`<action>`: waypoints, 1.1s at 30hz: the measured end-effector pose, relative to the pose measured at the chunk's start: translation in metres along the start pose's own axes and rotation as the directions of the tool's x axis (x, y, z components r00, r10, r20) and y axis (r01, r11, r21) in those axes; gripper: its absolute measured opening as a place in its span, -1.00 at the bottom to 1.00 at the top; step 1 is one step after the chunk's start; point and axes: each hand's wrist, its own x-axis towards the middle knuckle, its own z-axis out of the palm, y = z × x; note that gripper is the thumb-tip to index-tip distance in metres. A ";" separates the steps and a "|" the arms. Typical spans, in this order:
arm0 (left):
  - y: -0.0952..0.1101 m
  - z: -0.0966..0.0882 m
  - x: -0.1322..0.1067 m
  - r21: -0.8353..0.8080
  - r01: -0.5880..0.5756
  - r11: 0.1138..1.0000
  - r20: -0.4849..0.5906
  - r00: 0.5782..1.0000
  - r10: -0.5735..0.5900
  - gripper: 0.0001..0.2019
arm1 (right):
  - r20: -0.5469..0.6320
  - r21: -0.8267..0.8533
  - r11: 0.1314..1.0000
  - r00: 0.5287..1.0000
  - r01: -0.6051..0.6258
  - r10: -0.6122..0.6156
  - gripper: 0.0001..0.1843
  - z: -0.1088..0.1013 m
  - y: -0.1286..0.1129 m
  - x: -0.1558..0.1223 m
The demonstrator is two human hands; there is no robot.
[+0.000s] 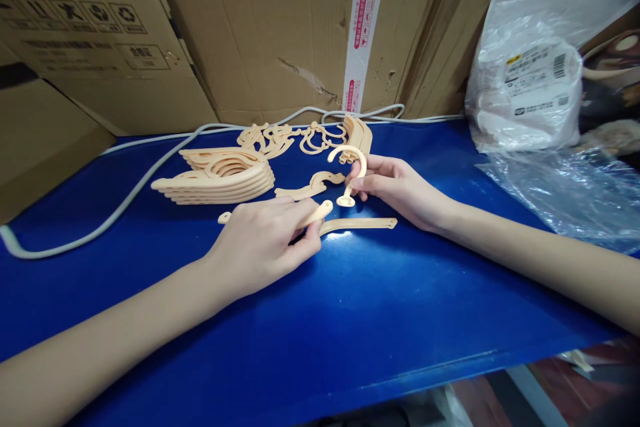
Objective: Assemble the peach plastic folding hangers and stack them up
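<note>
My left hand [267, 240] rests on the blue table [320, 320], its fingers pinched on a peach plastic hanger arm [320, 212] that pokes out on both sides of the hand. Over to the right, my right hand [395, 188] grips a peach plastic hook [350, 163] by its stem, the curve pointing up. A thin peach bar [363, 223] lies flat between the two hands. Just behind it lies a curved peach piece [310, 187].
A stack of peach hanger bodies [220, 177] sits left of centre, with loose hooks and small parts [300, 138] behind. A white cable [120, 203] crosses the table. Cardboard boxes [260, 27] wall the back. Plastic bags [530, 80] lie at the right.
</note>
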 end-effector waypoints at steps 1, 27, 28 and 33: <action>0.000 -0.001 0.001 -0.003 -0.004 1.000 -0.003 1.000 0.004 -0.71 | -0.009 0.016 1.000 1.000 0.001 -0.001 -0.84 0.000 0.000 0.000; -0.001 0.003 0.003 0.037 -0.145 0.989 -0.022 0.989 0.146 -0.66 | 0.096 0.113 0.994 0.995 -0.012 0.001 -0.32 -0.004 0.001 -0.001; 0.000 0.003 0.003 0.066 -0.159 0.985 -0.034 0.986 0.161 -0.66 | 0.098 0.108 0.994 0.995 -0.015 0.004 -0.32 -0.003 0.001 -0.001; 0.000 0.005 0.001 0.209 -0.165 0.964 -0.049 0.983 0.179 -0.67 | 0.078 0.068 0.998 0.997 -0.003 -0.002 -0.33 -0.001 0.000 -0.002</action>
